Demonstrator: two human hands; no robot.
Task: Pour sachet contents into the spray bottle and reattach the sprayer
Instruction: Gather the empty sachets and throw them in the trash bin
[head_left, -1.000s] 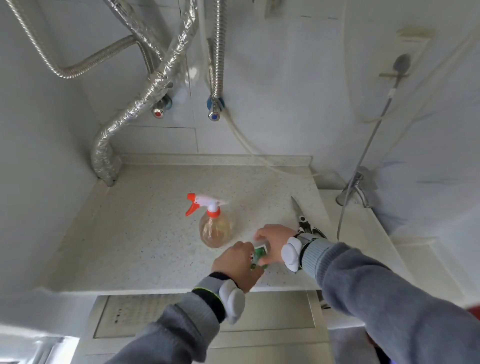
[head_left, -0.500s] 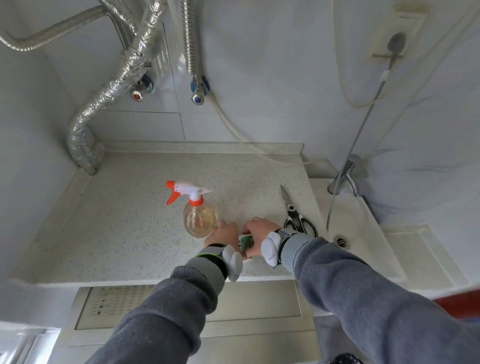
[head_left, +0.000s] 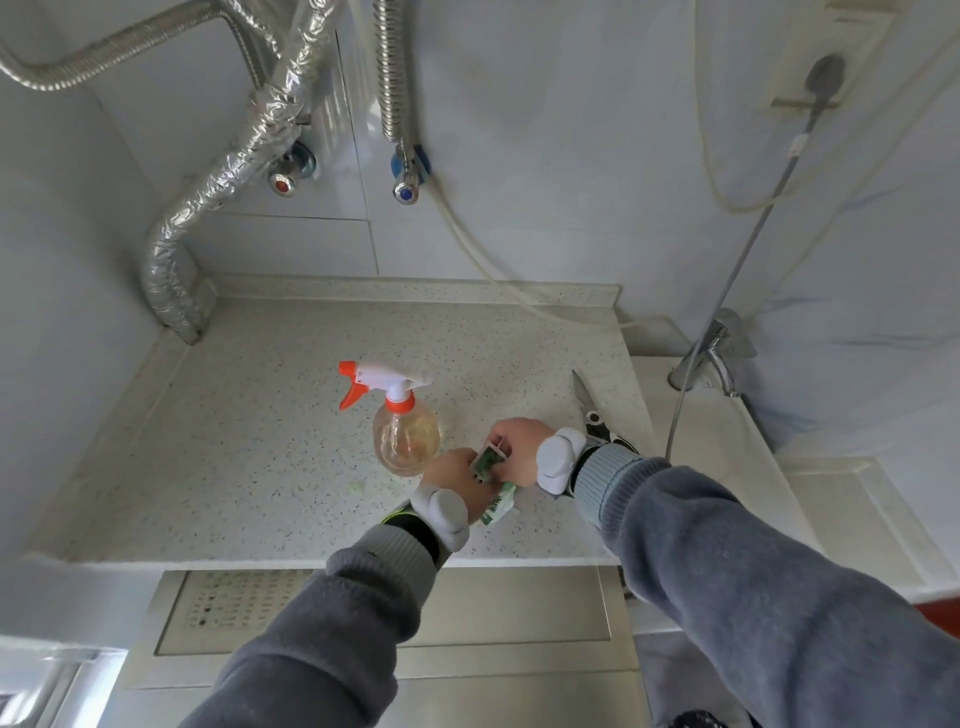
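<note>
A clear round spray bottle (head_left: 406, 435) with yellowish liquid stands upright on the speckled counter (head_left: 249, 431). Its white and orange sprayer (head_left: 382, 383) sits on the neck, nozzle pointing left. Just right of the bottle, my left hand (head_left: 454, 475) and my right hand (head_left: 519, 447) both pinch a small green sachet (head_left: 487, 461) between them. A second piece of green sachet (head_left: 500, 506) shows below my left hand, partly hidden; whether it rests on the counter I cannot tell.
Scissors (head_left: 589, 410) lie on the counter behind my right wrist. A sink with a tap (head_left: 719, 358) sits to the right. A foil-wrapped duct (head_left: 171, 280) stands at the counter's back left corner. A metal-topped appliance (head_left: 415, 613) sits under the counter's front edge.
Both hands have stayed together on the sachet beside the bottle. My view has shifted down and closer. A second green piece now shows under my left hand.
</note>
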